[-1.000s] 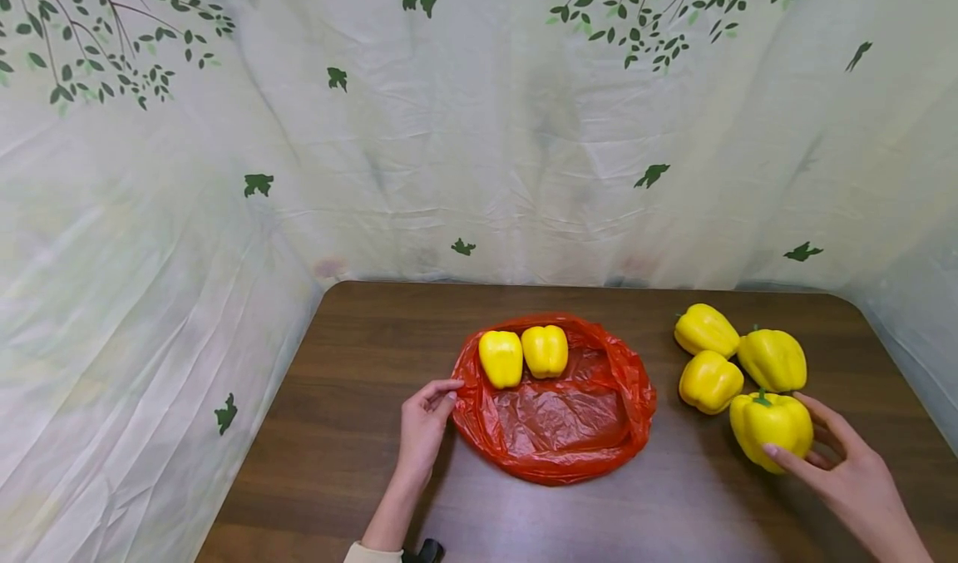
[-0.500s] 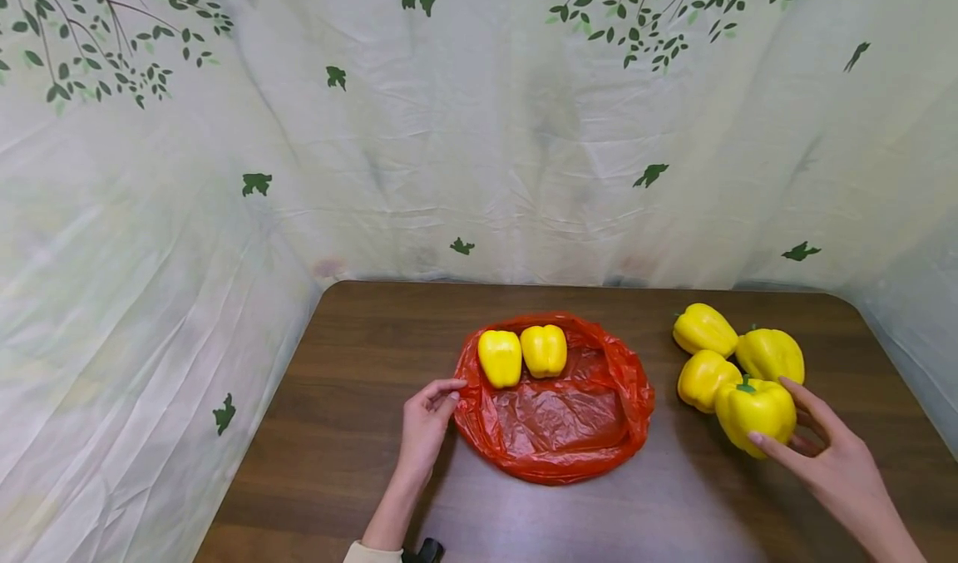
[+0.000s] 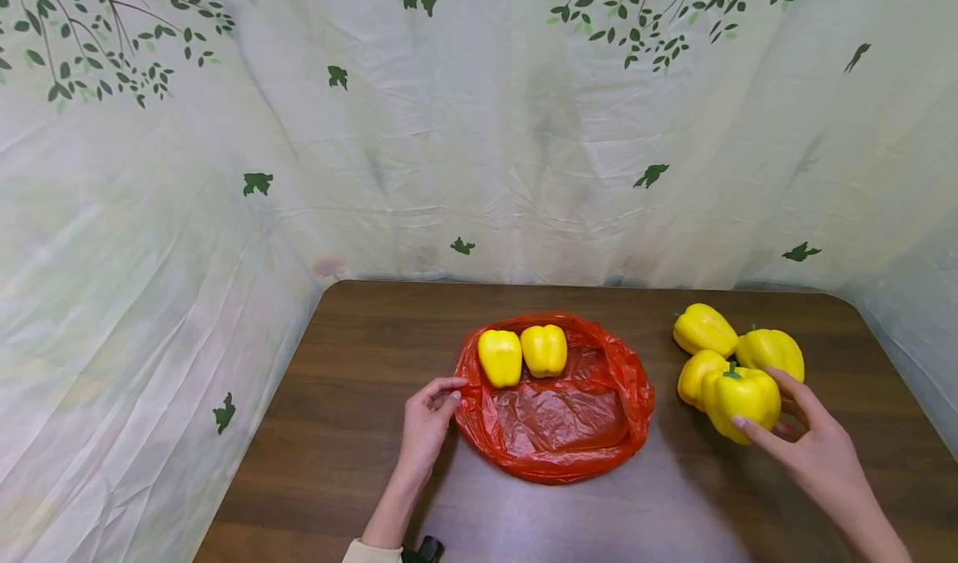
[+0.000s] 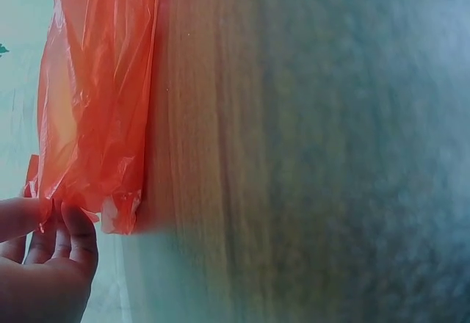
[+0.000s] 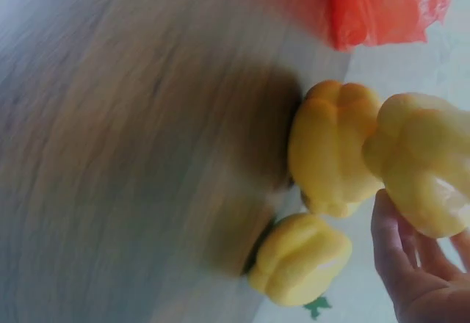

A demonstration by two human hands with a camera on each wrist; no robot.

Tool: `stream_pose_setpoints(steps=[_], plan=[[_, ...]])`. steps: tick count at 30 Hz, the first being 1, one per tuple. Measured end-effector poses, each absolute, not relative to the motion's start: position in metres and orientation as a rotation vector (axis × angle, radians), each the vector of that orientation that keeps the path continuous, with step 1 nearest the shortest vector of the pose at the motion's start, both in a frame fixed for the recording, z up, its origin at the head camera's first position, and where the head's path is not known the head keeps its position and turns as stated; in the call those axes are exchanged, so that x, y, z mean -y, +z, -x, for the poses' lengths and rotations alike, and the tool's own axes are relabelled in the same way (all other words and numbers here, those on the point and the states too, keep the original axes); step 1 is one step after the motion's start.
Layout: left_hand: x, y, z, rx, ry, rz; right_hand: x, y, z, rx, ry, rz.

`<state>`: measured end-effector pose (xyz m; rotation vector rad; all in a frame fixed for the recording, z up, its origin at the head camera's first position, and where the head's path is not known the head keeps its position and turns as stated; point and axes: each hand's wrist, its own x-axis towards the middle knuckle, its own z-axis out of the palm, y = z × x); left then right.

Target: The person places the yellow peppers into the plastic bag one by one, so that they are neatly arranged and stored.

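Observation:
A red plastic bag [image 3: 554,463] sits with its mouth spread wide on the table, two yellow bell peppers [image 3: 500,359] lying inside toward its far left. My left hand [image 3: 428,422] pinches the bag's left rim between thumb and fingers; the left wrist view shows the same grip on the thin plastic [image 4: 99,117]. On the right side, my right hand [image 3: 808,438] holds a yellow bell pepper [image 3: 741,401], its green stem up. The right wrist view has this held pepper [image 5: 426,161] raised off the table, near the others.
Behind the held pepper, three more yellow bell peppers [image 3: 705,330] lie close together at the table's right. A brown wooden table [image 3: 359,363] carries everything. A pale leaf-patterned curtain [image 3: 479,130] hangs behind its far edge.
My right hand has lifted the pepper and carried it left and slightly away, so it now partly covers another pepper. The left hand and the bag have stayed put.

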<state>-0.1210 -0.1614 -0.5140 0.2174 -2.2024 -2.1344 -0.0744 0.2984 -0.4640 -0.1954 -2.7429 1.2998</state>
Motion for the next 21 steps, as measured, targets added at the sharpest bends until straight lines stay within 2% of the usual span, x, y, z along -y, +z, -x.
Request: stream_pose_setpoints(steps=[6, 13, 21], plan=[[0.160, -0.508, 0.121, 2.188, -2.152, -0.205, -0.290, -0.457, 0.080, 2.784, 1.298, 0.262], [0.157, -0.483, 0.113, 2.231, -2.122, -0.211, -0.285, -0.450, 0.086, 2.779, 1.277, 0.201], [0.157, -0.480, 0.111, 2.229, -2.128, -0.227, -0.280, -0.443, 0.092, 2.827, 1.231, 0.123]])
